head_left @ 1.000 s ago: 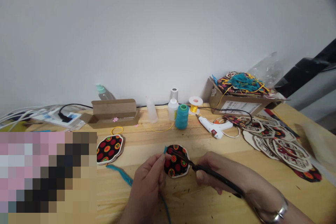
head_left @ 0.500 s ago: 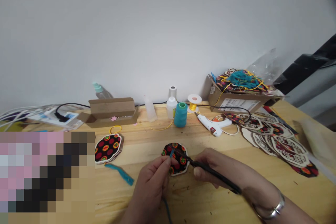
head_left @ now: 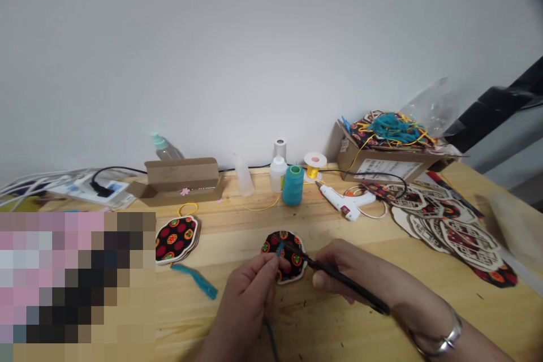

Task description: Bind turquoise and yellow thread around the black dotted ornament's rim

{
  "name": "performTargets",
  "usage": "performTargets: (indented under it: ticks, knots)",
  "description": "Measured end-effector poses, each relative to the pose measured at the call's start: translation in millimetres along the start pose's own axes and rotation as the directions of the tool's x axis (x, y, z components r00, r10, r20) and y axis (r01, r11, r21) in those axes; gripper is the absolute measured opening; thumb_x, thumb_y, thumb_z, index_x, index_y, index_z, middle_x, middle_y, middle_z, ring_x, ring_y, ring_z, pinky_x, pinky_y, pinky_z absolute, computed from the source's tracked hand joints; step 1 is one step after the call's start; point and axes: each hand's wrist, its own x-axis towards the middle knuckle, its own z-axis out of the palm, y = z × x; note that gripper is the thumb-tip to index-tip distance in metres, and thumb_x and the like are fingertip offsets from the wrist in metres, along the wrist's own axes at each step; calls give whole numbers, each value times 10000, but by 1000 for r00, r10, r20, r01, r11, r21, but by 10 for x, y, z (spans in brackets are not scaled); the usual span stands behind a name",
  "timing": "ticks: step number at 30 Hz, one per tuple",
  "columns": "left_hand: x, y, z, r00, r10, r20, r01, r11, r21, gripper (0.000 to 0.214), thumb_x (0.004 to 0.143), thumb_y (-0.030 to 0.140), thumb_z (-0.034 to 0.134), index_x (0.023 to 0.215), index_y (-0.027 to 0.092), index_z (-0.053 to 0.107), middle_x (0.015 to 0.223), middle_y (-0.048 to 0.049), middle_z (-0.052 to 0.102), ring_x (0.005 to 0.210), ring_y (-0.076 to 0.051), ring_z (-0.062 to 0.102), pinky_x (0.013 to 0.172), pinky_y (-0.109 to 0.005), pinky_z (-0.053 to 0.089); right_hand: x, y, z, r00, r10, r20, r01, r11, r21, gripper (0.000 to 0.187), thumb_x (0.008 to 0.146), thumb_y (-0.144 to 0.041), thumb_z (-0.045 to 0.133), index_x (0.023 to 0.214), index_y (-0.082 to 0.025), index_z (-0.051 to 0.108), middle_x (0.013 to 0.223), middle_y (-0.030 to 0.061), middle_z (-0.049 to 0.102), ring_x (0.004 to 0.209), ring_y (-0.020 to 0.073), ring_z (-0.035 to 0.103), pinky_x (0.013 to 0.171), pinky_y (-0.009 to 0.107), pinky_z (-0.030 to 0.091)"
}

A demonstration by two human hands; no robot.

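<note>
My left hand (head_left: 250, 294) pinches a teal thread tassel (head_left: 280, 249) between thumb and fingers, its short end sticking up. A longer teal strand (head_left: 270, 339) hangs below that hand. Close on the right, my right hand (head_left: 343, 266) grips what look like black-handled scissors (head_left: 352, 284), seen edge-on. Their thin dark tip reaches to the teal end; whether the blades are apart is too small to tell. Beneath lies a black scalloped patch (head_left: 292, 274) with red and orange flower prints and a pale edge, partly covered by my fingers.
On the left are stacked printed patches (head_left: 176, 240) with a teal tassel (head_left: 197, 281). Behind stand an open cardboard box (head_left: 182, 172), a teal thread cone (head_left: 292, 186), a yellow cord spool (head_left: 314, 161) and a glue gun (head_left: 348, 201). Rightward are a filled carton (head_left: 382, 167) and cut-out pieces (head_left: 449, 232).
The teal end in my left hand has shifted slightly right, nearer the scissors' tip. My right hand keeps its place. The whole view has moved very slightly.
</note>
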Motion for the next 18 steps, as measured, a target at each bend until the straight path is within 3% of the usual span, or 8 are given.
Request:
performTargets:
  ticks: [18]
  knots:
    - [2, -4, -8, 1000, 2, -15, -2, 1000, 3, 255, 785, 380, 545, 770, 140, 631, 386, 106, 274, 376, -51, 178, 378, -204, 122, 41, 53, -13, 999, -22, 36, 21, 1000, 22, 439, 759, -552, 483, 585, -159, 391, 525, -59, 249, 470, 55, 195, 387, 197, 139]
